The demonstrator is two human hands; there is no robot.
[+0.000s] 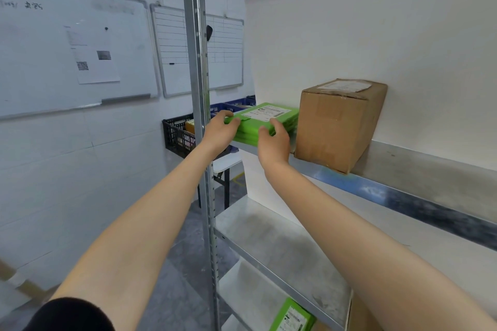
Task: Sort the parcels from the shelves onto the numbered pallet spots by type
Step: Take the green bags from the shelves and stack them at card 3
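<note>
Gripping with the left hand (219,129) the near left corner of a stack of flat bright green parcels (269,115), fingers curled over the top face. Gripping with the right hand (273,140) the near edge of the same stack, at 3 o'clock from the left hand, fingers bent over the upper edge. Hands apart from each other, both clamped on the stack. Not possible to tell whether on the top parcel only or on more. White printed label on the top face.

Stack lying flat at the left end of an upper grey metal shelf (419,169). At 3 o'clock from the stack, just beside it on the same shelf, an upright brown cardboard box (338,126) with a pale label on top.

At 9 o'clock from the left hand, a perforated grey metal post (197,62), with the left forearm crossing in front of it. Behind the post, at 9 o'clock, a black slotted plastic crate (176,134). At 12 o'clock, blue plastic crates (236,105). At 10 o'clock, on the wall, a large white board (40,62) and a smaller ruled white board (228,56).

At 6 o'clock from the hands, a lower grey metal shelf (269,236). Further down, at the bottom edge of the view, a single green parcel with a white label (293,316). At 7 o'clock, a black sleeve (70,314).
</note>
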